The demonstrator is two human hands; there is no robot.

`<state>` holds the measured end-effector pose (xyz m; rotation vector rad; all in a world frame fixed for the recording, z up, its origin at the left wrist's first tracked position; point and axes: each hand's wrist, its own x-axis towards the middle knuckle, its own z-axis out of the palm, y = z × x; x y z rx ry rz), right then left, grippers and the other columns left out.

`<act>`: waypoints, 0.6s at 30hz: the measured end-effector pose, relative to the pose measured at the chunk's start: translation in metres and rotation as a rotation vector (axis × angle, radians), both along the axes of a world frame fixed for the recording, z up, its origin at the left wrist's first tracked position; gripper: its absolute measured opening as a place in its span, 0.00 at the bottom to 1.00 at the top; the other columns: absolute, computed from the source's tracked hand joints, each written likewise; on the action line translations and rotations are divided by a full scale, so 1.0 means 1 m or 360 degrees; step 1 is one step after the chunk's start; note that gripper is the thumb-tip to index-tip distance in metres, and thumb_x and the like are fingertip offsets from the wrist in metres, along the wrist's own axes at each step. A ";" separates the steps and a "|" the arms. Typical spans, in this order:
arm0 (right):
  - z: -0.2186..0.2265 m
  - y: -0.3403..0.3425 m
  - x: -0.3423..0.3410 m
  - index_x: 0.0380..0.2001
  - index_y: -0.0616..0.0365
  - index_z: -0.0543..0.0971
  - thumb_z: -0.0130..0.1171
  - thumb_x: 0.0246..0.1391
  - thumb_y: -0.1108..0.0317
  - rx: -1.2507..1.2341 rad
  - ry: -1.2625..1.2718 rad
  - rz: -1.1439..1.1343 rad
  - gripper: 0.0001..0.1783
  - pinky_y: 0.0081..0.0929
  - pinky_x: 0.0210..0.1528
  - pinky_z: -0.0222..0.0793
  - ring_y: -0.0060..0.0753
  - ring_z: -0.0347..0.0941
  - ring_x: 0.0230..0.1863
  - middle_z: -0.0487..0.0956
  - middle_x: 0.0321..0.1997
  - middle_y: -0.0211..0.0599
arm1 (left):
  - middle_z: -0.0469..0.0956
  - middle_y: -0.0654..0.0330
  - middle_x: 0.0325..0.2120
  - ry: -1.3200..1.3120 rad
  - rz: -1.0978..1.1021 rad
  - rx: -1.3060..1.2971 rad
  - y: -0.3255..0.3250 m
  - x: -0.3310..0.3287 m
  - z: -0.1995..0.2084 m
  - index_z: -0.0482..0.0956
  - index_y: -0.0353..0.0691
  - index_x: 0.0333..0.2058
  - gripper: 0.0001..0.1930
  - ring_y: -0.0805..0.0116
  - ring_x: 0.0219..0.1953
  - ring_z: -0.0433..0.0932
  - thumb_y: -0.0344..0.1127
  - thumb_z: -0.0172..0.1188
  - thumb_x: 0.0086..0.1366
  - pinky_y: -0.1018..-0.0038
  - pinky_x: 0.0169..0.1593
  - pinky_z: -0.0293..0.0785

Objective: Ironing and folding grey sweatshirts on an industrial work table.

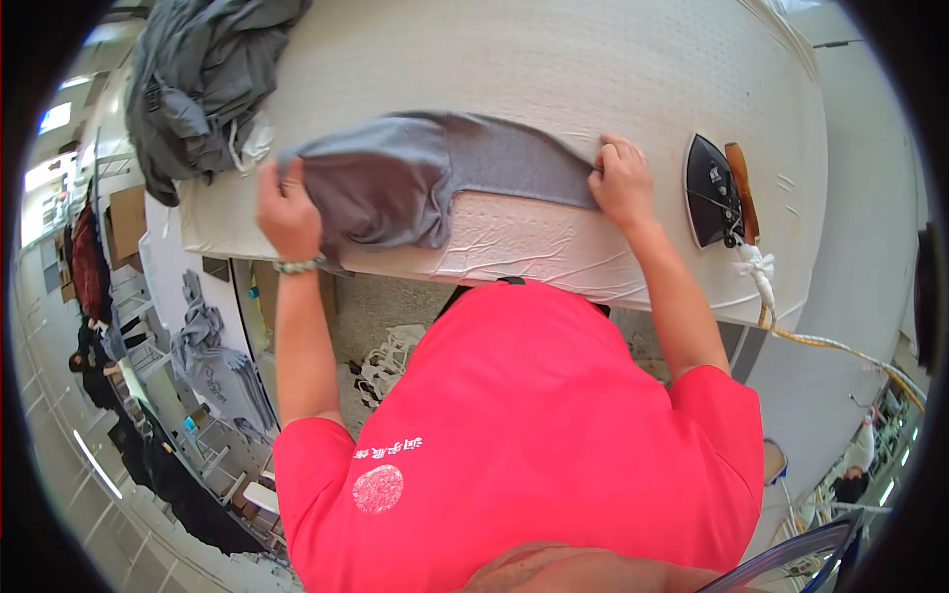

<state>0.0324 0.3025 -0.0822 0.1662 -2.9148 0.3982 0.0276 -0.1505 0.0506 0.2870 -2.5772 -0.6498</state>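
Note:
A grey knit garment [395, 178] is stretched sideways along the near part of a white padded ironing table [554, 59]. Its wide, rumpled part lies at the left and droops over the front edge; a narrow sleeve-like part [524, 163] runs to the right. My left hand [289, 212], slightly blurred, is closed on the left edge of the cloth. At the opposite end, my right hand [623, 183] pinches the tip of the narrow part. An iron [707, 188] with a brown wooden handle rests on the table to the right of my right hand.
A heap of grey garments [203, 84] covers the table's far left corner. From the iron, a wrapped cord [840, 343] trails off right. More grey garments [222, 371] lie on a surface at the left. White strips [388, 366] lie under the table.

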 end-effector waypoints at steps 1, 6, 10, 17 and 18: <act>0.009 0.006 -0.004 0.43 0.55 0.80 0.66 0.55 0.66 -0.0171 -0.0278 -0.0055 0.13 0.41 0.53 0.74 0.47 0.80 0.50 0.83 0.48 0.42 | 0.79 0.50 0.33 0.0290 -0.0029 -0.0083 -0.001 -0.012 0.026 0.79 0.34 0.41 0.16 0.51 0.34 0.75 0.45 0.63 0.73 0.63 0.40 0.73; 0.121 0.059 -0.003 0.37 0.58 0.78 0.60 0.55 0.78 -0.0769 0.0380 -0.0063 0.06 0.25 0.39 0.73 0.30 0.76 0.31 0.79 0.32 0.36 | 0.79 0.66 0.30 0.1372 -0.0024 -0.0044 -0.004 0.002 0.160 0.81 0.38 0.37 0.14 0.76 0.33 0.72 0.44 0.66 0.73 0.76 0.36 0.71; 0.184 0.145 0.034 0.42 0.57 0.80 0.52 0.58 0.80 -0.1009 0.0563 -0.0203 0.12 0.20 0.45 0.71 0.19 0.75 0.38 0.79 0.34 0.31 | 0.81 0.65 0.32 0.0947 -0.0164 0.0165 0.012 0.035 0.189 0.83 0.38 0.39 0.12 0.77 0.34 0.73 0.42 0.67 0.72 0.77 0.37 0.71; 0.178 0.153 0.072 0.48 0.55 0.83 0.54 0.59 0.77 0.0246 -0.0211 -0.0628 0.16 0.34 0.50 0.76 0.40 0.82 0.43 0.85 0.42 0.39 | 0.86 0.55 0.36 -0.1400 -0.0464 0.0636 0.053 0.084 0.011 0.83 0.33 0.49 0.22 0.69 0.38 0.81 0.46 0.68 0.65 0.69 0.45 0.77; 0.165 0.137 0.075 0.48 0.54 0.83 0.56 0.59 0.75 0.0136 -0.0075 -0.0305 0.15 0.37 0.52 0.75 0.44 0.81 0.47 0.85 0.45 0.41 | 0.86 0.53 0.36 -0.1602 -0.0452 0.0723 0.060 0.096 -0.018 0.82 0.33 0.49 0.23 0.66 0.38 0.83 0.47 0.69 0.65 0.68 0.46 0.78</act>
